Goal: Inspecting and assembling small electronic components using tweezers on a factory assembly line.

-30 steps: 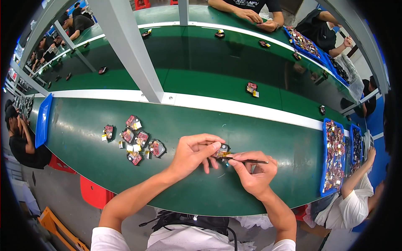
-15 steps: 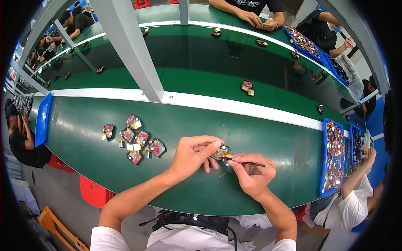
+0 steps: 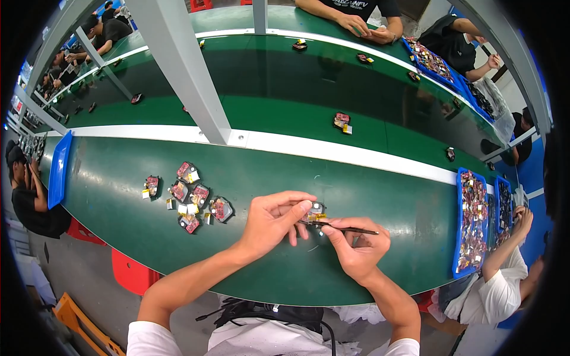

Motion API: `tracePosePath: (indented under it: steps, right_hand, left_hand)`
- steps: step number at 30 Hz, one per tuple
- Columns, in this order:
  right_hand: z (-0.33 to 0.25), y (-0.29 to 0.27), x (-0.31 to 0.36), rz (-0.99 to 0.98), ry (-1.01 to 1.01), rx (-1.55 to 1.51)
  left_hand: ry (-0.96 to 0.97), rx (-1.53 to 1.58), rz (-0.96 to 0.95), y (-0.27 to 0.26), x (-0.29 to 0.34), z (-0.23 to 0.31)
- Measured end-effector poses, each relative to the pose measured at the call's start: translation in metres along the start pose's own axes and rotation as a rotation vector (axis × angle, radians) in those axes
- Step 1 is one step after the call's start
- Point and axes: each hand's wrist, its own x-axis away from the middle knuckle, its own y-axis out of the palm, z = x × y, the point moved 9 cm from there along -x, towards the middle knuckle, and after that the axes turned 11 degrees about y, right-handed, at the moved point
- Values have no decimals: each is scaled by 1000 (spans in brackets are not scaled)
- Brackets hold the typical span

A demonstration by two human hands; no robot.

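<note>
My left hand [image 3: 272, 222] pinches a small electronic module [image 3: 316, 212] with a dark casing and a yellow-taped part, over the green worktable [image 3: 130, 196]. In the fingers of my right hand [image 3: 360, 248] is a thin black tool, which looks like tweezers [image 3: 359, 230]. Its front end reaches to the module's lower edge; the exact contact is hidden by fingers. Left of my hands lies a loose group of similar modules [image 3: 200, 194], with red circuit boards and small silver-and-yellow batteries.
Beyond a white rail [image 3: 332, 155], a green conveyor belt [image 3: 285, 118] carries spaced-out modules [image 3: 342, 121]. A grey post [image 3: 184, 71] rises at the rail. Blue trays stand at the left [image 3: 60, 169] and, full of modules, at the right [image 3: 458, 225]. Co-workers sit around.
Modules on the belt have shifted left. Both my hands stay nearly in place, while the black tweezers have tilted slightly at the module.
</note>
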Motion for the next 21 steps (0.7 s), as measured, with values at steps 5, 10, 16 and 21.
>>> tracePosePath:
  steps: [5, 10, 16, 21]
  right_hand:
    - [-1, -1, 2, 26, -2, -19]
    - [2, 0, 3, 33, 24, -22]
    - [2, -2, 3, 45, 37, -24]
    - [2, -1, 2, 46, 38, -24]
  left_hand:
    - [12, 15, -9, 2, -1, 3]
    - [25, 19, -10, 0, 0, 3]
    - [49, 33, -31, 2, -1, 6]
    - [73, 21, -30, 2, -1, 8]
